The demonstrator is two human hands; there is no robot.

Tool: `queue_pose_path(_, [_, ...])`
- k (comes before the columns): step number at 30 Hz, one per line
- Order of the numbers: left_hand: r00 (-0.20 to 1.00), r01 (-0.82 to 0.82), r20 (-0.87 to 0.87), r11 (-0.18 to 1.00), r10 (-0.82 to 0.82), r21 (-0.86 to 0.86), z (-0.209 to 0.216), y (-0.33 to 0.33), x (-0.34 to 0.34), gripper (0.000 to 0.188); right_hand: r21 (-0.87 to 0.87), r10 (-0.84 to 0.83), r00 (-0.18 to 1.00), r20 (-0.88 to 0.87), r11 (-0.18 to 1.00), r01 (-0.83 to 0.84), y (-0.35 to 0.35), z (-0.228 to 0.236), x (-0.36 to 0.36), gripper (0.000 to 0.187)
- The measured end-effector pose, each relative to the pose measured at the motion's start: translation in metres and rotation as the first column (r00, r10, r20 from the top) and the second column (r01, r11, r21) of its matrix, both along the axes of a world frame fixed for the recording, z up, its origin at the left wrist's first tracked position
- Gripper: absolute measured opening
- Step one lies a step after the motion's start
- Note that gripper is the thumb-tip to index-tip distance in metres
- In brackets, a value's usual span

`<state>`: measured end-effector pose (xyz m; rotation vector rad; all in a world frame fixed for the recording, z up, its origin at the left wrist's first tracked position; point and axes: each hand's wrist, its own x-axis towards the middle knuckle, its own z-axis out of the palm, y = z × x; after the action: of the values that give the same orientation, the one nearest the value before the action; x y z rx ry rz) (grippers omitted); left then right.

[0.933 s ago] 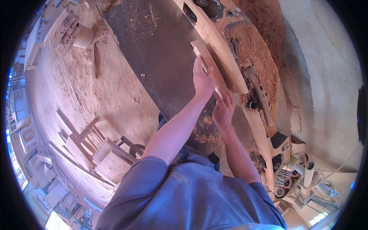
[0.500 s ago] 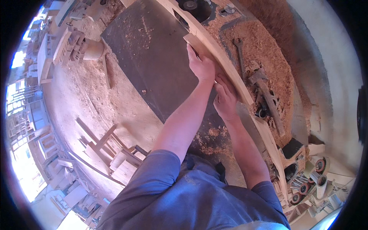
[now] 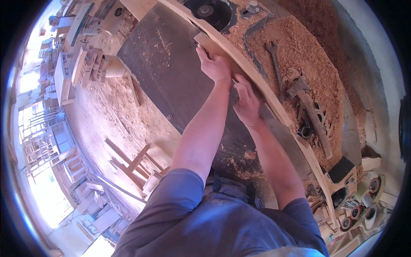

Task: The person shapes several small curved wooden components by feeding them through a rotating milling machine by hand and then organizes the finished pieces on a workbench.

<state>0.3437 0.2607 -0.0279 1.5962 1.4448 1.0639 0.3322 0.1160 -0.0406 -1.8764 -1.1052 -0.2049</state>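
A flat wooden board (image 3: 208, 42) lies along the inner side of a long wooden fence (image 3: 252, 73) on a dark machine table (image 3: 171, 68). My left hand (image 3: 215, 67) is closed on the board near its far end, its fingers along the near edge. Closer to me, my right hand (image 3: 248, 104) grips the board's rear part, fingers bent against it. My hands hide much of the board. Both forearms reach up from below, the left one over the table.
Beyond the fence, wood shavings cover a surface holding a wrench (image 3: 275, 66) and a hammer-like tool (image 3: 310, 111). A black round disc (image 3: 205, 10) sits at the far end. Wooden offcuts (image 3: 137, 165) stand left of the table; rollers (image 3: 357, 212) lie at lower right.
Both hands and the board have slid forward along the fence, toward the black disc. The view has also shifted slightly, and my grip looks much the same.
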Motion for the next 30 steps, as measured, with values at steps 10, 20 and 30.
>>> queue_pose_path(10, [0.999, -0.034, 0.035, 0.995, 0.031, 0.092, -0.010, 0.043, 0.003, 0.034, -0.050, -0.095, 0.985, 0.145, 0.993, 0.103, 0.044, 0.011, 0.001, 0.027])
queue_pose_path(20, [0.991, 0.049, 0.124, 0.998, -0.044, -0.043, 0.003, 0.085, 0.008, 0.043, -0.042, -0.143, 0.980, 0.135, 0.988, 0.150, 0.092, 0.006, 0.004, 0.026])
queue_pose_path(30, [0.988, 0.064, 0.136, 0.995, -0.074, 0.078, -0.022, 0.151, 0.007, 0.039, 0.117, -0.150, 0.972, 0.181, 0.985, 0.130, 0.150, 0.003, 0.012, 0.019])
